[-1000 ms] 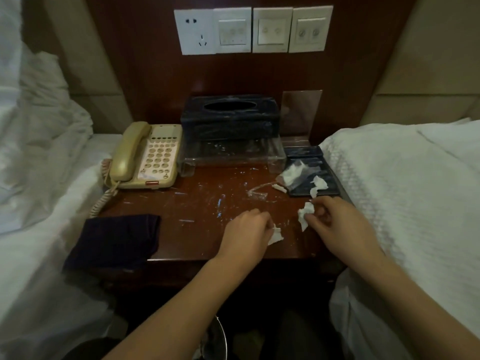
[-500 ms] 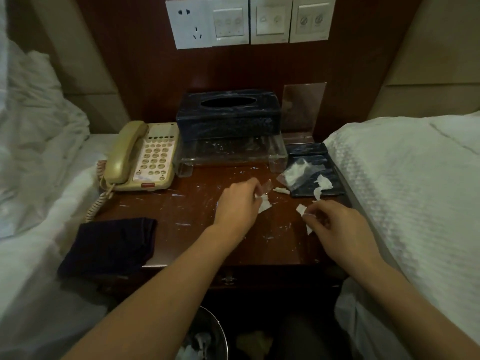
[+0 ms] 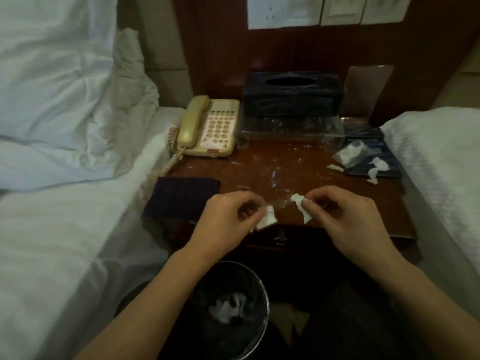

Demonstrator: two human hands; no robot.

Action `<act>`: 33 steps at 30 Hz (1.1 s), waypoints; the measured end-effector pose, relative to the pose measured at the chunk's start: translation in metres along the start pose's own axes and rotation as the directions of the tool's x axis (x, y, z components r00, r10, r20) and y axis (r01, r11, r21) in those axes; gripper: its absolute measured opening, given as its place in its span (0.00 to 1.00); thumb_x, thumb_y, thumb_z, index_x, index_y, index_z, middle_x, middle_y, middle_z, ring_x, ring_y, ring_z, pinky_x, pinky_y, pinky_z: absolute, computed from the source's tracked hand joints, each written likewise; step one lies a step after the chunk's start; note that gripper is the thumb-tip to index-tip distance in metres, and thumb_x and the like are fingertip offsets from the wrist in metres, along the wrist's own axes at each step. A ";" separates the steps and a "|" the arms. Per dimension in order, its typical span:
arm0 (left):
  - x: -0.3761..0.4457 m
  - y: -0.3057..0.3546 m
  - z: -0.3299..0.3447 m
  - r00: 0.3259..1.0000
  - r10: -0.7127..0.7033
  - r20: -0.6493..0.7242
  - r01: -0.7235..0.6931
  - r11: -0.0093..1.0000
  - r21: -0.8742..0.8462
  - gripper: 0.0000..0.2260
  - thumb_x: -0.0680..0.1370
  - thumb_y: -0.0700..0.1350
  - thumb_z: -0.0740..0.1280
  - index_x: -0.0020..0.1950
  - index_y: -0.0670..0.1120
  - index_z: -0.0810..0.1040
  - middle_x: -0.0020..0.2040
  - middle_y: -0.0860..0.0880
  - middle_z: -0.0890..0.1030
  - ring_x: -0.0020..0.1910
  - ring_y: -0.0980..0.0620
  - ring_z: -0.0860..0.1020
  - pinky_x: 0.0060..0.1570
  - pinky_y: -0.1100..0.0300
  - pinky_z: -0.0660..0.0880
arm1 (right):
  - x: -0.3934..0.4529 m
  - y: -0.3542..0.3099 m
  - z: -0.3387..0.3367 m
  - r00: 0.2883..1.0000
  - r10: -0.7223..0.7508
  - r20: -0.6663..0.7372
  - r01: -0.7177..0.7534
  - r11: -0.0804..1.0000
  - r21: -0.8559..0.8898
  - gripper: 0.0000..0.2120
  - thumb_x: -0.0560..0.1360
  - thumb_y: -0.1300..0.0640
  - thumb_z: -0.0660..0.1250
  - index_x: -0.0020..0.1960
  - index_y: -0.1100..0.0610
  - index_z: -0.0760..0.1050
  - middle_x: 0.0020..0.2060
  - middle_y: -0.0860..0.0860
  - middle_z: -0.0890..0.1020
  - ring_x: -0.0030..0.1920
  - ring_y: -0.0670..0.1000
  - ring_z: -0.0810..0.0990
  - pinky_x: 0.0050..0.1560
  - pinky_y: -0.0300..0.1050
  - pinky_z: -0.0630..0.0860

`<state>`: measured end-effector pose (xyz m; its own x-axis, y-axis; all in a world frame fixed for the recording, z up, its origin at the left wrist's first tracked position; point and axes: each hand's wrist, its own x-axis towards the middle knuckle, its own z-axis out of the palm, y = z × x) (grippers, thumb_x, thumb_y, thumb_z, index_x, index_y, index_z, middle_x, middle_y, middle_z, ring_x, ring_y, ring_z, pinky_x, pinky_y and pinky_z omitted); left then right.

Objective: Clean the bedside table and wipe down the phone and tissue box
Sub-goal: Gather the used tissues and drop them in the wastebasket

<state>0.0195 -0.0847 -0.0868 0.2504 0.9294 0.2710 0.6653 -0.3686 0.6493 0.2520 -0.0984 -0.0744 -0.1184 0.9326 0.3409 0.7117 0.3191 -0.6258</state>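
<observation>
Head view: left hand (image 3: 228,219) and right hand (image 3: 345,216) each grip tissue scraps (image 3: 266,220).

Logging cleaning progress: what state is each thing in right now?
Cream corded phone: handset on cradle.
Dark tissue box: upright, slot empty.
Brown wooden bedside table: littered with scraps.
Dark folded cloth: lying unused.
Black wastebasket: holds tissue.
Left hand: pinching white scrap.
Right hand: pinching white scrap.

Dim room — dark wood wall panel (image 3: 220,48) with white switch plates (image 3: 324,9) far, white beds left (image 3: 52,229) and right (image 3: 441,165)
</observation>
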 end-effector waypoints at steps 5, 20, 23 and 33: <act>-0.078 -0.057 -0.010 0.917 -0.254 0.308 0.188 0.955 0.229 0.04 0.78 0.49 0.73 0.52 0.52 0.85 0.40 0.59 0.82 0.40 0.62 0.79 0.45 0.66 0.77 | -0.040 -0.034 0.050 0.987 -0.006 0.158 -0.009 0.995 0.094 0.04 0.76 0.50 0.70 0.51 0.47 0.80 0.42 0.38 0.81 0.44 0.39 0.80 0.41 0.32 0.74; -0.145 -0.124 0.020 0.844 -0.519 0.135 0.480 0.844 0.239 0.12 0.82 0.46 0.64 0.64 0.50 0.81 0.53 0.50 0.85 0.53 0.49 0.82 0.46 0.59 0.73 | -0.108 -0.019 0.210 0.813 0.331 0.479 -0.301 0.943 -0.140 0.05 0.77 0.56 0.71 0.46 0.46 0.79 0.38 0.40 0.81 0.40 0.38 0.79 0.39 0.27 0.71; -0.148 -0.120 0.021 0.845 -0.517 0.135 0.479 0.845 0.237 0.12 0.82 0.46 0.65 0.63 0.50 0.81 0.53 0.51 0.85 0.53 0.51 0.82 0.47 0.61 0.73 | -0.112 -0.016 0.220 0.801 0.349 0.487 -0.303 0.937 -0.173 0.08 0.79 0.59 0.65 0.54 0.52 0.82 0.41 0.43 0.82 0.40 0.40 0.79 0.37 0.24 0.69; -0.134 -0.087 -0.007 0.925 -0.363 0.117 0.328 0.914 0.240 0.11 0.81 0.47 0.66 0.62 0.53 0.82 0.53 0.56 0.83 0.51 0.57 0.80 0.51 0.60 0.77 | -0.092 -0.050 0.137 0.834 0.183 0.521 -0.148 0.983 -0.107 0.24 0.79 0.50 0.68 0.73 0.46 0.67 0.65 0.41 0.76 0.65 0.44 0.74 0.64 0.41 0.73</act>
<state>-0.0765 -0.1770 -0.1743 0.0727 0.9950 -0.0682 0.8586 -0.0276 0.5118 0.1322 -0.1773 -0.1702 -0.3293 0.9238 -0.1951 0.7914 0.1573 -0.5907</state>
